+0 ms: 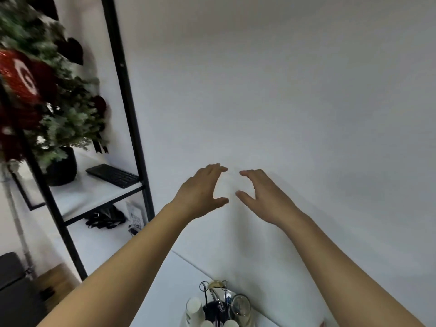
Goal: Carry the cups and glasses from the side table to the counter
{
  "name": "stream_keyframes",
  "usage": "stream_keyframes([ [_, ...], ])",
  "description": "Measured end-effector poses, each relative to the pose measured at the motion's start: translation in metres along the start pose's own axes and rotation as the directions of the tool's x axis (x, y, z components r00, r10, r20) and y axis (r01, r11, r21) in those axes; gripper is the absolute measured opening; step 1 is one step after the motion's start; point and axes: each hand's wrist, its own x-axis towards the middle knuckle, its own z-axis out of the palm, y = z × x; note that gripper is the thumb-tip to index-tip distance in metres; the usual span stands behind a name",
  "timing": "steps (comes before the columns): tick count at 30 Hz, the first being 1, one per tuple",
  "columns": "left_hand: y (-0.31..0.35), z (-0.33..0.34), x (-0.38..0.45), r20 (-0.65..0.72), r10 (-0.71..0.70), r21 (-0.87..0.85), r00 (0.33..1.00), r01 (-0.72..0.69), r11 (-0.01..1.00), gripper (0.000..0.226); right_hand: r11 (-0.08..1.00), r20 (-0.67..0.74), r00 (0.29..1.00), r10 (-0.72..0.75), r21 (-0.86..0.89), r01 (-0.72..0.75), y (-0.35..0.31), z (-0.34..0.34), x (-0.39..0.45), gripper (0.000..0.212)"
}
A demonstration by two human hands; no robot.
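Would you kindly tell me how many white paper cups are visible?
3: one tall cup left of the rack, two rims at the bottom edge; more may be hidden below.

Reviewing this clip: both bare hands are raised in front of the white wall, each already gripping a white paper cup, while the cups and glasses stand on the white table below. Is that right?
Not quite. The head view shows the left hand and right hand raised before the white wall holding nothing, fingers loosely spread. The white paper cups and clear glass do stand on the white table below.
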Motion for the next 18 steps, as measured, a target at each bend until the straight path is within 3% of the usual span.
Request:
stream_keyframes([
  [10,-0.005,-0.045,-0.131,-0.127,-0.236,0.132,0.963,0.252,0.959,0.065,0.916,0.087,0.982,-0.165,0.384,0.119,-0.082,0.056,-0.033,0.046],
  [15,-0.022,-0.091,-0.23,-0.175,-0.404,0.178,0.898,0.433,0.884,0.057,0.848,0.149,0.919,-0.364,0.461,0.261,-0.159,0.092,-0.061,0.044],
  [18,-0.02,-0.126,-0.313,-0.222,-0.527,0.221,0.821,0.568,0.793,0.058,0.777,0.19,0.852,-0.489,0.539,0.325,-0.23,0.107,-0.086,0.044],
])
